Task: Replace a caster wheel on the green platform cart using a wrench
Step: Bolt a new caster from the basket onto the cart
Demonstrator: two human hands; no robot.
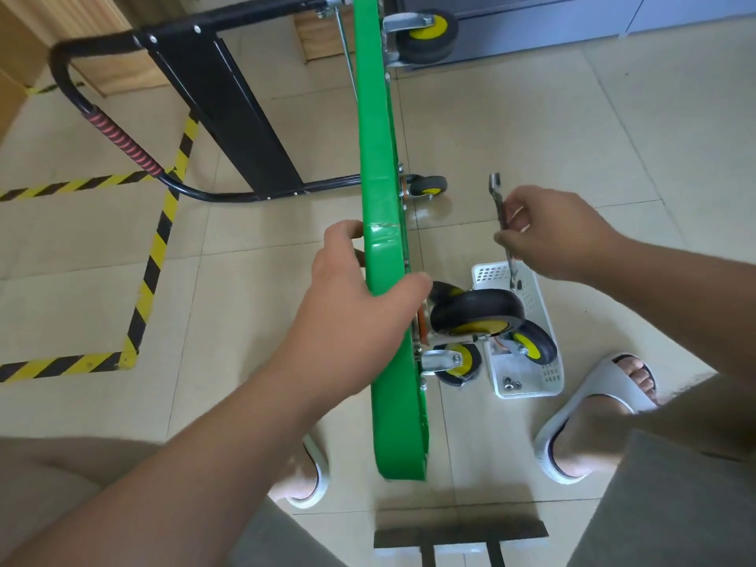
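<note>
Tiled floor (532, 128) | left hand (356, 317) grip clamped on green cart (378, 157) edge | right hand (564, 239) grip pinching wrench (498, 202) upright

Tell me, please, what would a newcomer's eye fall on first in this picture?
The green platform cart stands tipped on its edge up the middle of the view, with the left hand clasping its near rim. To its right, the right hand holds a wrench over a white basket, close to a black caster wheel with a yellow hub on the cart's underside.
</note>
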